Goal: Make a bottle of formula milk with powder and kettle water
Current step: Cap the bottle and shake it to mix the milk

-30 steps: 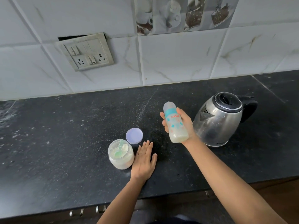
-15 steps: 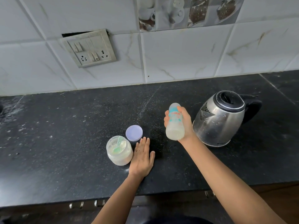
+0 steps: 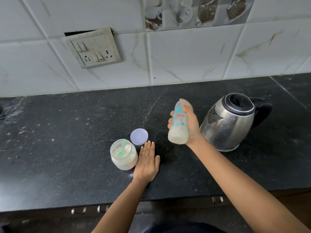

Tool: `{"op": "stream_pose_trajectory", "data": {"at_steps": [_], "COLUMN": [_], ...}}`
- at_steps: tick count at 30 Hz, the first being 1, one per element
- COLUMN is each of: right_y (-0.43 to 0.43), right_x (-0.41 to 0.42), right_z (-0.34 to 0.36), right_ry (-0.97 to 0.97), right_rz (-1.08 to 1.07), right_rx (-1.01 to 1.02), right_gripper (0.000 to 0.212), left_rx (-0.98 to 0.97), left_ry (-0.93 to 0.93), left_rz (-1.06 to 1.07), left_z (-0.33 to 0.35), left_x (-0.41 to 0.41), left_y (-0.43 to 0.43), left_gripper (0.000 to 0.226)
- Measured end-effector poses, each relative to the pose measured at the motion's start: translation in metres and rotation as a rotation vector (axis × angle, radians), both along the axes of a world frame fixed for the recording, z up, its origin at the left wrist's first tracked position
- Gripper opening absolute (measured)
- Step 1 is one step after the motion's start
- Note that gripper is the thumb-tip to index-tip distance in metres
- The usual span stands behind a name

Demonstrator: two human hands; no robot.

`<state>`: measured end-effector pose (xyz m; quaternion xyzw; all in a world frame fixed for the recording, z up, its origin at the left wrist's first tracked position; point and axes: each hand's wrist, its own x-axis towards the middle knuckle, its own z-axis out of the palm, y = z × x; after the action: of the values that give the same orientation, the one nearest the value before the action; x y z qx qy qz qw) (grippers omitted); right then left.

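The bottle [image 3: 179, 122], milky at its base, is held above the middle of the bench [image 3: 67, 132], its top leaning right towards the kettle [image 3: 230, 121]. The right hand [image 3: 191, 125] grips it, fingers [image 3: 170, 122] curled round its left side. Half a second earlier it stood straighter. A second ago its top leaned left. The left hand [image 3: 147, 163] stays flat, fingers released, just beside the jar [image 3: 123, 155]. There is one bottle, one jar holding one scoop [image 3: 122, 149], one lid [image 3: 139, 136] and one kettle.
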<state>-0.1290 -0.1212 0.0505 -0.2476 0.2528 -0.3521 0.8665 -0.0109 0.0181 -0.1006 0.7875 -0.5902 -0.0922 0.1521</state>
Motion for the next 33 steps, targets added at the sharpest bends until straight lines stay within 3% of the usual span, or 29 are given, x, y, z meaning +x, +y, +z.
{"op": "stream_pose_trajectory", "data": {"at_steps": [2,6,11,14,16,19,22,25,29,33], "right_y": [0.000,0.021,0.009,0.028,0.033,0.018,0.026,0.037,0.012,0.040], "right_x": [-0.001,-0.004,0.000,0.001,0.000,0.001,-0.001,-0.004,-0.002,-0.006], "right_z": [0.005,-0.003,0.009,0.000,-0.001,0.011,0.007,0.005,0.016,0.007], "right_ry": [0.031,0.136,0.099,0.185,0.187,0.154,0.193,0.230,0.213,0.232], "right_rz": [-0.025,0.092,-0.064,-0.013,-0.027,-0.089,-0.027,0.003,-0.118,0.007], "right_rx": [0.014,-0.155,-0.015,-0.135,-0.202,-0.042,-0.131,-0.296,-0.125,-0.336], "right_gripper": [0.028,0.042,0.024,0.033,0.027,0.020,0.017,0.036,0.062,0.043], "left_rx": [0.003,0.002,0.003,0.014,0.018,0.020,0.024,0.016,0.032,0.037], "left_ry": [-0.008,-0.006,0.003,0.001,0.003,0.000,-0.007,0.001,0.011,0.002], "left_rz": [-0.001,-0.004,-0.007,-0.005,-0.002,-0.009,-0.017,-0.012,-0.018,-0.023], "left_z": [-0.001,-0.001,0.000,0.002,0.003,0.003,0.002,0.002,0.002,0.005], "left_x": [0.000,0.001,0.001,0.001,0.001,0.001,0.001,0.001,0.002,0.001], "left_y": [0.001,0.002,0.002,0.002,0.002,0.002,0.003,0.003,0.002,0.003], "left_gripper": [0.072,0.072,0.075,0.078,0.079,0.078,0.078,0.077,0.074,0.074]}}
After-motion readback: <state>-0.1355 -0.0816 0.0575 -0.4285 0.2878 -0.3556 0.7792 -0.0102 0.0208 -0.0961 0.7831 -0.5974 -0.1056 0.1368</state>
